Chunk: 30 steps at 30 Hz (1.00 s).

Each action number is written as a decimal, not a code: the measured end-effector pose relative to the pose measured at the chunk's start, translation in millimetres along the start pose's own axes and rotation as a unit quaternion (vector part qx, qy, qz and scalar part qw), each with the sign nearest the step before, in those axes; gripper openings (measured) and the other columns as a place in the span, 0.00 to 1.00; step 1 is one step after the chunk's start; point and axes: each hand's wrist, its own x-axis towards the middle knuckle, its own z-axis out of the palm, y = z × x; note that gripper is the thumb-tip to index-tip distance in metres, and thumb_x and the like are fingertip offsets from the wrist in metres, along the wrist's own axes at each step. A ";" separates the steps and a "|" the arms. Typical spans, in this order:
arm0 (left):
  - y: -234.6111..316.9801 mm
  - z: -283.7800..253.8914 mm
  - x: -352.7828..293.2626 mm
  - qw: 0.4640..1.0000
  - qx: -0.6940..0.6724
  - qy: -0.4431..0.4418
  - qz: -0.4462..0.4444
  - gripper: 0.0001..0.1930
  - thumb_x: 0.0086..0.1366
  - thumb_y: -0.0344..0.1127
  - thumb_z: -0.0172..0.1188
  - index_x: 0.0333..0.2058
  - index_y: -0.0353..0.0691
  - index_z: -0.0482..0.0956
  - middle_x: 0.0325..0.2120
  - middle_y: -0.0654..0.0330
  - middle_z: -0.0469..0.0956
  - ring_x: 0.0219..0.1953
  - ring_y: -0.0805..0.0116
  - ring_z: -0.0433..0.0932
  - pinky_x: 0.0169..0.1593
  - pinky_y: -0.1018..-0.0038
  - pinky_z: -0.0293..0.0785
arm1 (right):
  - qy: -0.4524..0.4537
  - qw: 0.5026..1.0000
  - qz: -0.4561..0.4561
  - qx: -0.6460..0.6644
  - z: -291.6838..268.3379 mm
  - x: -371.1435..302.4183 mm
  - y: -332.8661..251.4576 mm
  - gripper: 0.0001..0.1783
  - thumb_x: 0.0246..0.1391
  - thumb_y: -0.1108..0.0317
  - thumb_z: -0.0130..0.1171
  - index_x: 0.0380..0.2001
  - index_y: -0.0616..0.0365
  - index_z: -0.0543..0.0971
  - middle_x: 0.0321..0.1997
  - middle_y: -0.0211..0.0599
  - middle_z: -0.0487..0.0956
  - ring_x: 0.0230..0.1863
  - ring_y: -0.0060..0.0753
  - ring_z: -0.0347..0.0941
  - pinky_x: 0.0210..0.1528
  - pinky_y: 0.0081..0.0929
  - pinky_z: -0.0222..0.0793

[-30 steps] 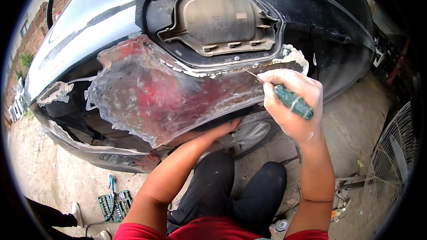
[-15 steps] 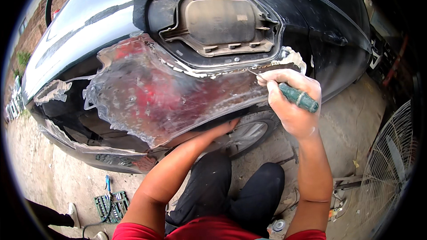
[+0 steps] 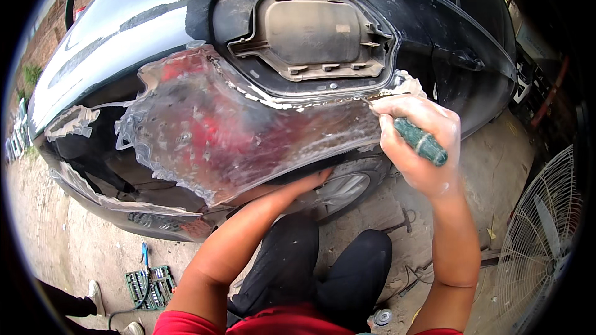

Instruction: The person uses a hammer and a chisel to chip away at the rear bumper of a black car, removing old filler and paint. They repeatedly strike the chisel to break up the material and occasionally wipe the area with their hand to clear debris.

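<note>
My right hand (image 3: 425,139) is closed round a green-handled screwdriver (image 3: 421,141). Its thin shaft points up and left at the whitish, ragged seam (image 3: 298,105) beneath the framed opening (image 3: 310,31); the fingers cover most of the shaft. Below that seam lies the car's bare, scuffed side panel (image 3: 242,136), brown-grey with red patches and a jagged torn edge at its left. My left hand (image 3: 318,180) reaches in under the panel's lower edge, just above the wheel (image 3: 347,192), and its fingers are hidden there.
A large wire-guarded fan (image 3: 540,236) stands close to my right arm. On the concrete at the lower left are an open green socket set (image 3: 151,288) and a blue-ended air hose (image 3: 144,254), with another person's shoes (image 3: 96,298) beside them. A small round can (image 3: 382,317) sits near my knee.
My right hand with the screwdriver has shifted slightly right along the seam, the view shifting a little too. My left hand stays under the panel edge.
</note>
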 end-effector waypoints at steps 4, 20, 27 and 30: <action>-18.3 -3.8 2.1 0.999 0.040 0.006 -0.014 0.30 0.67 0.53 0.60 0.62 0.43 0.73 0.61 0.47 0.74 0.63 0.46 0.71 0.66 0.57 0.66 | -0.013 0.996 0.067 0.049 7.1 -4.3 2.9 0.08 0.47 0.79 0.66 0.34 0.67 0.83 0.30 0.43 0.84 0.32 0.38 0.83 0.39 0.28 0.76; -37.0 -20.8 12.7 0.476 -0.840 -0.112 -0.236 0.33 0.70 0.56 0.55 0.65 0.40 0.69 0.66 0.46 0.68 0.69 0.47 0.66 0.70 0.57 0.62 | -0.009 0.933 0.189 0.305 -2.3 -13.5 50.7 0.10 0.62 0.74 0.58 0.40 0.70 0.84 0.39 0.48 0.86 0.42 0.38 0.85 0.51 0.36 0.81; -21.5 -4.9 4.9 0.947 -0.297 -0.045 -0.114 0.32 0.71 0.55 0.55 0.65 0.40 0.69 0.66 0.46 0.68 0.68 0.47 0.66 0.70 0.57 0.63 | -0.030 0.931 0.188 0.311 1.9 -9.2 59.5 0.11 0.61 0.71 0.60 0.39 0.69 0.85 0.38 0.46 0.87 0.40 0.36 0.85 0.51 0.33 0.79; -11.8 -0.5 1.7 0.999 0.025 0.009 -0.031 0.31 0.70 0.54 0.55 0.64 0.40 0.70 0.65 0.46 0.70 0.67 0.46 0.67 0.69 0.57 0.64 | -0.029 0.941 0.190 0.280 2.2 -5.7 48.7 0.10 0.58 0.74 0.58 0.36 0.67 0.86 0.34 0.41 0.88 0.37 0.29 0.84 0.50 0.26 0.76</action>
